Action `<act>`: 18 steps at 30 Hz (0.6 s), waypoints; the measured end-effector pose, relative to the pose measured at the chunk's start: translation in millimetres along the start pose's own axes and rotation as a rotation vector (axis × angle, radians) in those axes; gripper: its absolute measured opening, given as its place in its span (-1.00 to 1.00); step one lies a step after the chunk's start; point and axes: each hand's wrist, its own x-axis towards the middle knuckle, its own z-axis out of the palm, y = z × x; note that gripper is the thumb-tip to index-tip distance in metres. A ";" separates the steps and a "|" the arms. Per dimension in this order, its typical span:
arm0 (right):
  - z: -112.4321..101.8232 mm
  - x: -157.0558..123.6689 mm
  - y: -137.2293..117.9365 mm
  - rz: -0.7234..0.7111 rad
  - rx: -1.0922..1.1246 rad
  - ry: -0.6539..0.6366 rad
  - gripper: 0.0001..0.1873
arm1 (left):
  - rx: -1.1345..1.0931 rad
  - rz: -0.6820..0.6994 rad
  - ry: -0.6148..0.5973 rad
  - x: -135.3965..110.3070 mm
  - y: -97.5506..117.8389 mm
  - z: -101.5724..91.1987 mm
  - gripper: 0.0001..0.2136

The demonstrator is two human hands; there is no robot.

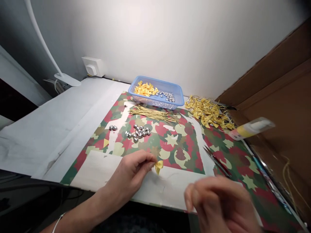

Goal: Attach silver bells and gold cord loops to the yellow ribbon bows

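My left hand (133,173) pinches a small yellow ribbon bow (159,166) between thumb and fingertips, low over the white sheet at the front of the table. My right hand (218,204) is raised nearer the camera at the lower right, its fingers curled and pressed together. Motion blurs it, and I cannot make out what its fingertips hold. Beyond my left hand lies a loose cluster of shiny silver beads (139,132), with a few more beads (113,127) to the left. Behind them, a bundle of thin gold ties (153,114) lies crosswise.
A blue basket (180,94) at the back contains yellow bows and silver beads. To its right are heaped yellow bows (210,113). A bottle with a clear cap (252,128) and scissors-like snips (217,161) are at the right, beside a cardboard wall (274,94). A lamp (41,35) stands left.
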 end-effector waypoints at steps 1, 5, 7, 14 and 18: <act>7.4 4.6 4.8 0.050 0.017 -0.011 -0.90 | 0.081 0.031 0.006 -0.3 -3.0 -1.8 -0.81; 26.8 20.1 27.0 0.209 0.092 -0.008 -0.80 | 0.307 0.092 0.060 -1.8 -12.4 -7.9 -0.76; 31.1 23.1 35.7 0.232 0.118 0.000 -0.76 | 0.315 0.095 0.067 -0.9 -13.1 -13.1 -0.80; 35.5 18.6 41.8 0.261 0.037 -0.032 -0.73 | 0.486 0.041 0.240 21.4 -15.5 -37.0 -0.82; 35.0 15.0 42.4 0.216 -0.024 -0.090 -0.75 | 0.481 0.033 0.241 27.7 -21.0 -37.0 -0.83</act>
